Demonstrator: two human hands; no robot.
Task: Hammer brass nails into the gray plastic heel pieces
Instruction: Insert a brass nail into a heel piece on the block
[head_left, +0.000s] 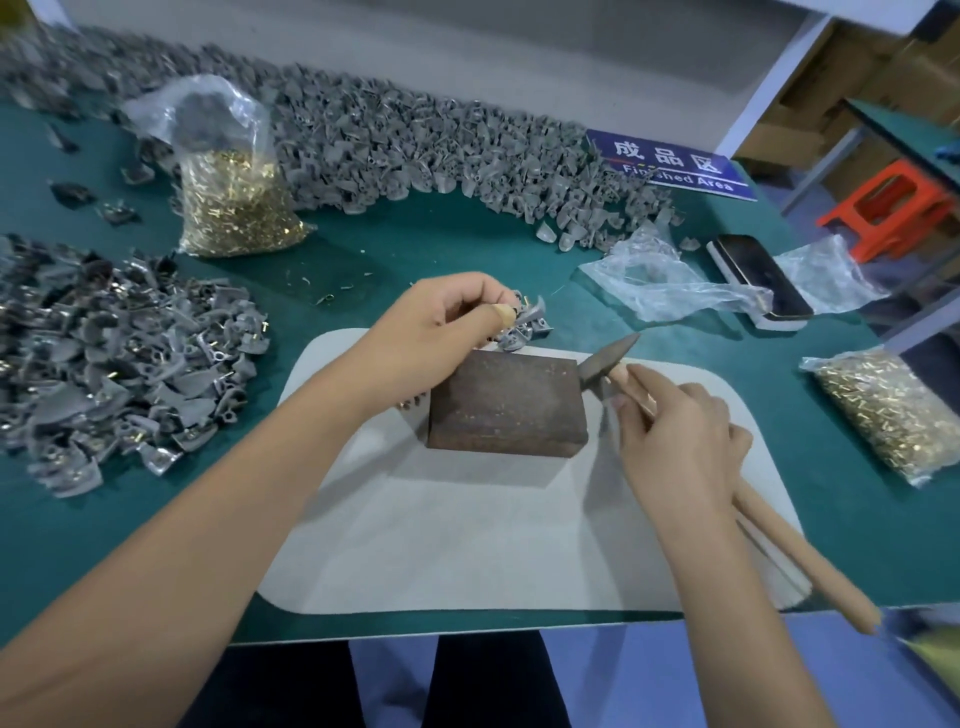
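Note:
My left hand (441, 322) pinches a gray plastic heel piece (532, 313) with a brass nail sticking up from it, just behind the rusty metal block (506, 405). A few more heel pieces (514, 338) lie under it at the block's far edge. My right hand (680, 436) grips the wooden handle of a small hammer (602, 358), whose dark head rests at the block's right side. The block sits on a pale gray mat (467, 545).
A heap of gray heel pieces (114, 364) lies at the left and a long bank of heel pieces (415, 140) along the back. Bags of brass nails stand at back left (234, 208) and right (898, 410). A phone (758, 280), crumpled plastic (670, 280) and a blue sign (670, 163) lie at right.

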